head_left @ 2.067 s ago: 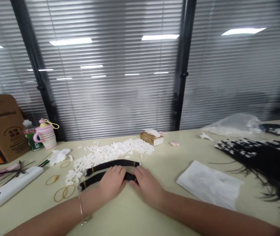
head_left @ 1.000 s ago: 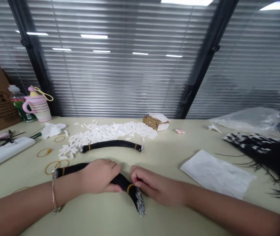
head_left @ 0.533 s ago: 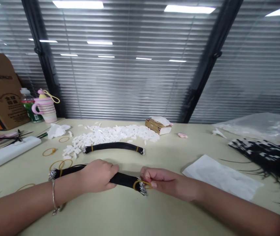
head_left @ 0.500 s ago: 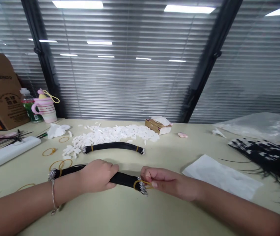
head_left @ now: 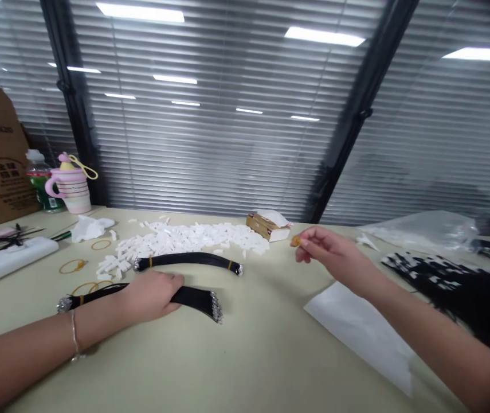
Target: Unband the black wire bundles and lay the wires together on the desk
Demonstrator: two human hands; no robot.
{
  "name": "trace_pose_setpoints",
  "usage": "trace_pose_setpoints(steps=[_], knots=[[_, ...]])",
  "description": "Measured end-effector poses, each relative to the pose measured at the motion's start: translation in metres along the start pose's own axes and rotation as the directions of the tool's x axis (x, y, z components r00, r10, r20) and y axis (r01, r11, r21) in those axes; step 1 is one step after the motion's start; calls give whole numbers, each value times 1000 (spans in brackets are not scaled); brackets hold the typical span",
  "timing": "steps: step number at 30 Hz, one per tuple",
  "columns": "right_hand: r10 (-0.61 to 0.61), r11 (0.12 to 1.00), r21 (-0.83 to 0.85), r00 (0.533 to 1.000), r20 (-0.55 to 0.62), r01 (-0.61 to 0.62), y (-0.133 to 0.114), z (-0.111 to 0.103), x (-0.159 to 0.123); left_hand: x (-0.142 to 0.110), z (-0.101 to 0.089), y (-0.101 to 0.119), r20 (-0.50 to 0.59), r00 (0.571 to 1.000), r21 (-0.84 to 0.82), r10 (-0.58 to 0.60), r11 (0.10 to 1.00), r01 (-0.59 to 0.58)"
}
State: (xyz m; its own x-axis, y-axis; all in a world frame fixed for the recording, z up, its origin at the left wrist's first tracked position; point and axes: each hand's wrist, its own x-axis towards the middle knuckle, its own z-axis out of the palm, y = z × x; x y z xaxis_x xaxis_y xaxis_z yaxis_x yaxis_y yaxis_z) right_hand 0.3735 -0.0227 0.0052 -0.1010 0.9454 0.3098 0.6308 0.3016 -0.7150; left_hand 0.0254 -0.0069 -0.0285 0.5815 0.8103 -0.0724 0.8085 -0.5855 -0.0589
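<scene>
My left hand is closed around a bundle of black wires with silvery metal ends, low over the table. The right end of that bundle fans out with no band on it; a yellow band shows near its left end. In the fingertips of my right hand is a crumpled yellow rubber band, raised to the right of the bundle. Just behind lies a second bundle of black wires, tied with a yellow band near each end.
A heap of small white plastic pieces lies behind the bundles, beside a small brown box. Loose rubber bands are at left, near a pink cup. White paper and black wires with white ends lie at right.
My right hand has pulled the rubber band off the bundle's right end and moved up and right with it. The bundle's freed end has spread; my left hand still grips it.
</scene>
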Motion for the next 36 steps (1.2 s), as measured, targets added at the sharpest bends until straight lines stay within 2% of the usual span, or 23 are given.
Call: trace_pose_setpoints(steps=[3,6,8,11,14,16,18,21,24,26,29,32,36], knots=[[148,973,-153,976,-161,-172,30,1,18,0,1,1,-8,1000,-9,5,1000,-5],[230,917,-281,950,-210,-284,54,7,24,0,3,3,-39,999,-55,-1,998,-1],[234,889,-355,953,-195,-290,63,9,23,-1,3,3,-78,997,-119,-6,993,-3],[141,876,-441,978,-153,-195,64,10,19,-2,-7,-1,-179,983,-274,-42,962,-9],[-48,892,-452,995,-84,4,40,15,16,-3,-32,-7,-333,930,-487,-155,873,-30],[-199,898,-406,979,-32,169,8,25,13,-1,-54,-9,-438,856,-639,-275,765,-82],[-356,881,-325,934,21,343,-32,42,9,3,-75,-7,-485,791,-770,-372,610,-185],[-547,809,-189,830,109,557,-90,73,6,13,-96,2,-505,734,-860,-454,338,-382],[-640,751,-73,751,161,656,-125,106,7,21,-104,8,-486,700,-852,-523,107,-512],[-664,735,-34,728,171,678,-133,124,9,24,-106,7,-463,679,-824,-570,-6,-567],[-684,719,-25,713,155,695,-130,145,10,26,-107,-1,-422,641,-769,-642,-121,-628],[-684,722,-31,720,122,691,-122,160,9,28,-107,-10,-384,594,-715,-707,-179,-676],[-636,767,-56,769,67,639,-116,172,6,32,-106,-19,-348,553,-662,-757,-220,-717]])
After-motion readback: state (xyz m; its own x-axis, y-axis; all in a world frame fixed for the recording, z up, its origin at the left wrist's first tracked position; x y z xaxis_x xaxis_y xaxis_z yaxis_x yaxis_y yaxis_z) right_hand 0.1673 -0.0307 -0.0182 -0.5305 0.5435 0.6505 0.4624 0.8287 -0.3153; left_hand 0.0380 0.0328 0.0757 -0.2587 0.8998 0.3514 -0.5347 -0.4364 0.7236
